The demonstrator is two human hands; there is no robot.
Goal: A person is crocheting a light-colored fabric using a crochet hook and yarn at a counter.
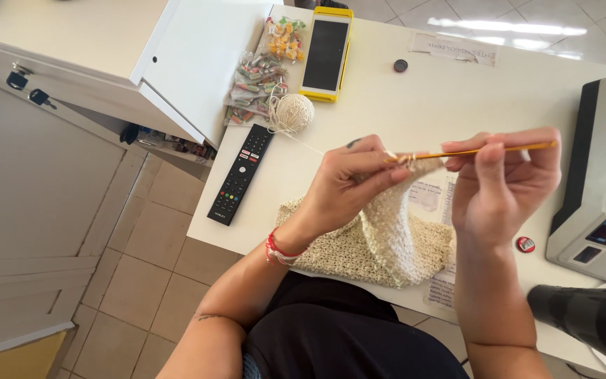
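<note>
Two hands work together above a cream crocheted piece (pixel 387 245) that lies on the white counter (pixel 457 91) and rises up to them. The left hand (pixel 355 182) is closed, thumb and fingers pinching the upper edge of the crocheted piece, with the yarn strand (pixel 303 142) running across it. A red and white bracelet (pixel 277 251) sits on that wrist. The right hand (pixel 503 179), just beside the left one on the far side of the crocheted piece, is curled shut around a yellow crochet hook (pixel 485 150); the hook lies level, its tip touching the loops at the left fingertips.

Beyond the crocheted piece, up the counter, the strand leads to a ball of cream yarn (pixel 294 112). Just beside the ball lies a black remote control (pixel 240 174), which reaches toward the counter's edge. Farther from the crocheted piece than the ball are clear bags of small coloured sweets (pixel 257 84) and a yellow-cased card terminal (pixel 325 53) with a dark screen. A small black cap (pixel 400 65) lies apart from the terminal. Beside the right hand, away from the crocheted piece, stands a grey weighing scale (pixel 597 182), with a small red round thing (pixel 525 244) near its base. Papers (pixel 440 203) lie flat under the crocheted piece.
</note>
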